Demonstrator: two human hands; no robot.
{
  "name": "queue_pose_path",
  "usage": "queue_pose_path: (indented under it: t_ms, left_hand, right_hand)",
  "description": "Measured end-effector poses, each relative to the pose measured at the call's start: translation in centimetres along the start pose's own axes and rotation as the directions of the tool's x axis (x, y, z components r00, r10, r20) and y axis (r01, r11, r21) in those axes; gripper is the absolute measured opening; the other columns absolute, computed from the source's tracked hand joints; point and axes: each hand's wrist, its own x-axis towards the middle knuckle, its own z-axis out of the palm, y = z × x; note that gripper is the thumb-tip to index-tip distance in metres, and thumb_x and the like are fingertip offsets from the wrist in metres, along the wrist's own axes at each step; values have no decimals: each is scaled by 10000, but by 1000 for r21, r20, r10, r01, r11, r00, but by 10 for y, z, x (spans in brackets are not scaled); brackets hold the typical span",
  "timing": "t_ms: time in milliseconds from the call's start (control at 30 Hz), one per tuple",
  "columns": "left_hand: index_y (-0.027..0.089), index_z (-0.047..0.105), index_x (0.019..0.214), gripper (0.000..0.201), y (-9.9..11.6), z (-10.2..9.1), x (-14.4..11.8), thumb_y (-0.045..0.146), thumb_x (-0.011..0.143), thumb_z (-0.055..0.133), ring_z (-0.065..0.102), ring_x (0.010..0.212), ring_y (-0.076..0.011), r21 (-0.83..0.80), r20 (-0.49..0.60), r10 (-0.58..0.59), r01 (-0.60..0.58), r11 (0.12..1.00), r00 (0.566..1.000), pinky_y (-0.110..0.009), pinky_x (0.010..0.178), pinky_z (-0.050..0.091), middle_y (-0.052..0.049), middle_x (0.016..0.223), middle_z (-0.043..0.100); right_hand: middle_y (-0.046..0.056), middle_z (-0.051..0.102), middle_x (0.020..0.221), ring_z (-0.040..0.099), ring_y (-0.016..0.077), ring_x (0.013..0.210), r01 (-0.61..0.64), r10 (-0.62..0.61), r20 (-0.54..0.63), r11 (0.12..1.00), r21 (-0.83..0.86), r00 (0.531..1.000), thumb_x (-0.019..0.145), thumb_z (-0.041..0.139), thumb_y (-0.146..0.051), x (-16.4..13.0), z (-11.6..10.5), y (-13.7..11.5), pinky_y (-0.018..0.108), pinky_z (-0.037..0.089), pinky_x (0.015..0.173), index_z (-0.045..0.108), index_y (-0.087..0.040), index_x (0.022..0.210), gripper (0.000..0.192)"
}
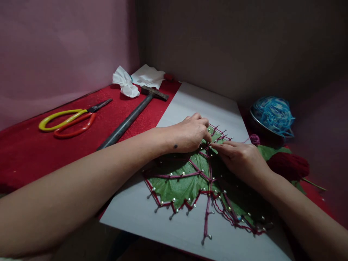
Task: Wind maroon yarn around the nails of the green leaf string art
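A green leaf [174,186] lies on a white board [130,214], with several nails standing along its outline and veins. Dark red yarn [155,197] runs from nail to nail round the edge, and purple yarn [206,217] follows the stem and veins. Over the leaf's upper middle, my left hand [194,132] is closed, its fingertips pinched close to a nail. My right hand [243,156] meets it from the right, thumb and forefinger pressed together at the same spot. Whatever lies between the fingertips is too small to make out.
Left of the board, scissors [69,123] and a hammer [133,116] lie on the red cloth [24,159]. Crumpled white tissue [125,81] is behind them. To the right are blue yarn [273,114] in a bowl, a small purple ball [255,139] and dark red yarn [289,166].
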Motion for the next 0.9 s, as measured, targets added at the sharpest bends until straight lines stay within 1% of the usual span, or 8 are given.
queue_pose_path:
  t_ms: [167, 333, 400, 467, 567, 700, 800, 900]
  left_hand:
    - [319, 685, 1096, 518, -3, 1, 1, 8, 749, 459, 416, 1073, -234, -37, 57, -18, 20, 999, 998, -363, 898, 394, -57, 1171, 536]
    - [340, 686, 1093, 468, -5, 1, 1, 57, 796, 459, 397, 1079, -241, 15, 108, -13, 11, 1000, 994, -384, 919, 360, -44, 1230, 510]
    - [355, 675, 1107, 468, -4, -1, 0, 70, 805, 459, 396, 1083, -249, 58, 120, -1, -6, 998, 993, -388, 905, 355, -46, 1241, 503]
    - [369, 663, 1121, 459, -3, -2, -1, 92, 817, 461, 397, 1084, -260, 99, 124, 12, -24, 995, 992, -392, 883, 355, -55, 1245, 499]
    - [356, 679, 1086, 408, -4, -5, -5, 115, 815, 491, 402, 1081, -273, 143, 80, 36, -47, 989, 996, -394, 864, 354, -67, 1236, 510]
    - [298, 691, 1035, 410, -5, -6, -7, 42, 767, 515, 425, 1036, -244, 141, -22, 81, -77, 987, 997, -353, 853, 351, -67, 1117, 565]
    - [262, 687, 1025, 423, -1, -4, -6, 1, 751, 498, 440, 970, -233, 114, -41, 83, -77, 990, 996, -341, 818, 343, -71, 997, 579]
    - [254, 695, 1007, 364, 5, 0, -1, 34, 789, 505, 441, 931, -236, 101, -42, 36, -32, 994, 998, -357, 807, 323, -76, 932, 574]
  right_hand:
    - [10, 702, 688, 621, 147, 516, -7, 7, 34, 1000, -4, 999, 841, 498, -145, -1, 1, 0, 243, 402, 459, 731, -214, 1005, 293]
    - [22, 721, 749, 641, 148, 590, 69, -67, 177, 998, -3, 982, 820, 491, -118, 6, -5, 4, 244, 381, 488, 722, -200, 878, 251]
    - [31, 727, 788, 654, 151, 642, 104, -102, 232, 995, 5, 967, 824, 482, -107, 9, -8, 5, 245, 382, 514, 710, -195, 857, 247]
    - [34, 719, 765, 651, 155, 645, 122, -117, 264, 993, -3, 958, 836, 466, -107, 10, -11, 5, 249, 372, 513, 702, -191, 857, 251]
    - [43, 709, 733, 640, 157, 611, 116, -107, 263, 993, -18, 959, 852, 437, -110, 8, -11, 2, 257, 370, 503, 698, -184, 869, 272]
    - [69, 727, 828, 656, 159, 658, 39, -42, 212, 999, 18, 976, 849, 442, -118, 2, -7, -1, 259, 427, 565, 708, -182, 866, 273]
    - [57, 729, 832, 661, 152, 680, -19, 1, 186, 995, 97, 983, 840, 461, -120, -1, -5, 2, 254, 456, 606, 723, -195, 884, 276]
    - [33, 731, 804, 663, 146, 674, -82, 51, 183, 982, 168, 982, 818, 496, -112, -1, -6, 6, 245, 465, 620, 730, -208, 880, 259]
